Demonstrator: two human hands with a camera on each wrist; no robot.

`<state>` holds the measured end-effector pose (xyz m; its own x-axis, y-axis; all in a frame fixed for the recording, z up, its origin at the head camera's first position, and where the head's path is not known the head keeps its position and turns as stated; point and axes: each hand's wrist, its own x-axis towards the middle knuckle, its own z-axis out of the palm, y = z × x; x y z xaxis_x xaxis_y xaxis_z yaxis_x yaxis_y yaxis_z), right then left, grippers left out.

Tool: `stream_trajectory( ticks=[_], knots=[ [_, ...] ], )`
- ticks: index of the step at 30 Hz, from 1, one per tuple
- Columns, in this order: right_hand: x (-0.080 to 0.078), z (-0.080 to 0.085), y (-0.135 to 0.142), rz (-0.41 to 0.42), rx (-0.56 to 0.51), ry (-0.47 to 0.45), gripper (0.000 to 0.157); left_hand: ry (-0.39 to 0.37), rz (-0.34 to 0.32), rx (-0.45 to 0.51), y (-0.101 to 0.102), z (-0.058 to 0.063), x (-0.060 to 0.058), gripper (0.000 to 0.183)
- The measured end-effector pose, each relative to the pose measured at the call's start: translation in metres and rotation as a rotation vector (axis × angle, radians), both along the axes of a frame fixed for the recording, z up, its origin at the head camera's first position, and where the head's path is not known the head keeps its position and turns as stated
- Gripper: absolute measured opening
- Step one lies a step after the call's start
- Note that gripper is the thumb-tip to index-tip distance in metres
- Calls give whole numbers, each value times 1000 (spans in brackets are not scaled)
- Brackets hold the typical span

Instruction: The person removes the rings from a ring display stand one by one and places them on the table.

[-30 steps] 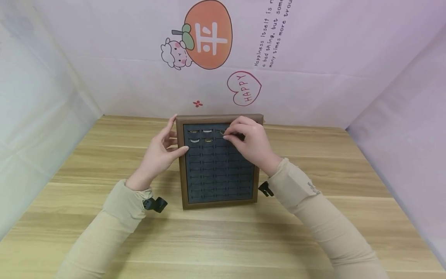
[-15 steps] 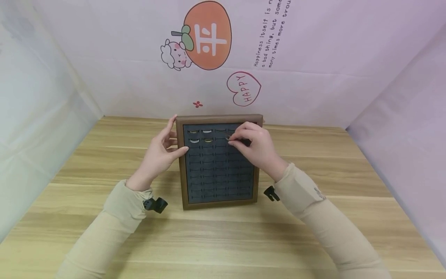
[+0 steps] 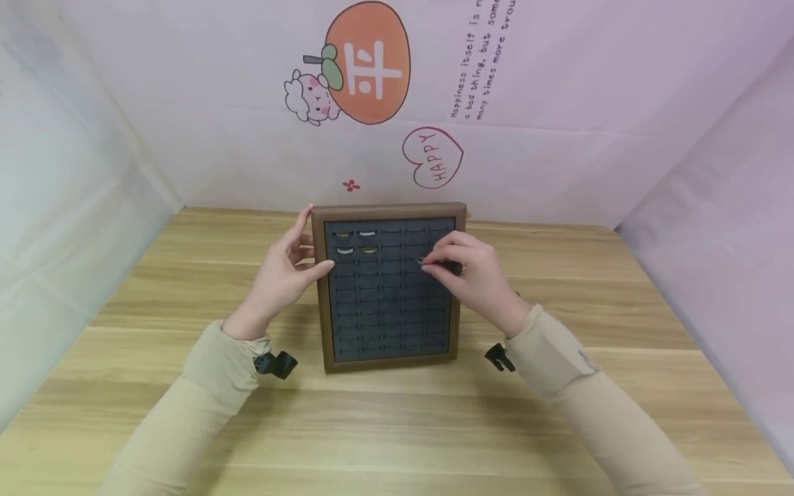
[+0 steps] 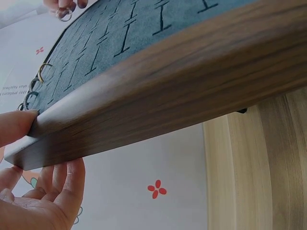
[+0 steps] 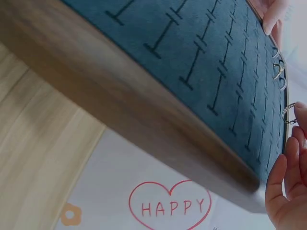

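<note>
A ring display tray point(image 3: 390, 366) with a wooden frame and dark blue-grey slotted padding stands tilted up on the table. My left hand point(image 3: 278, 277) grips its left edge near the top, thumb over the front and fingers behind. Between thumb and fingertips, my right hand point(image 3: 476, 273) pinches a silvery ring point(image 5: 288, 114) in front of the padding's right half. In the head view those fingers hide most of this ring. Several gold and silver rings sit in the upper-left slots, among them a gold ring point(image 3: 369, 250) and a silver ring point(image 3: 367, 233).
The tray rests on a light wood-grain table point(image 3: 384, 434). Behind it hangs a white printed cloth point(image 3: 236, 151) with a red heart and an orange fruit drawing. More pale cloth encloses both sides. A black strap piece point(image 3: 499, 357) juts from the right wrist.
My right hand has drawn away from the third slot of the top row, moving down and to the right with the ring. That slot now shows bare. The left hand holds still.
</note>
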<state>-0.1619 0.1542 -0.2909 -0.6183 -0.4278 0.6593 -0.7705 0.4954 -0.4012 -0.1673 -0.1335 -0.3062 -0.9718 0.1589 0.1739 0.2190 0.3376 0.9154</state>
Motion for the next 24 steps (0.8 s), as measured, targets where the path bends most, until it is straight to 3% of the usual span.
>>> stream_trajectory(
  ticks=[24],
  knots=[
    [5,-20,38,-74,20,72,15,9,-8,6,0,0,-2,91]
  ],
)
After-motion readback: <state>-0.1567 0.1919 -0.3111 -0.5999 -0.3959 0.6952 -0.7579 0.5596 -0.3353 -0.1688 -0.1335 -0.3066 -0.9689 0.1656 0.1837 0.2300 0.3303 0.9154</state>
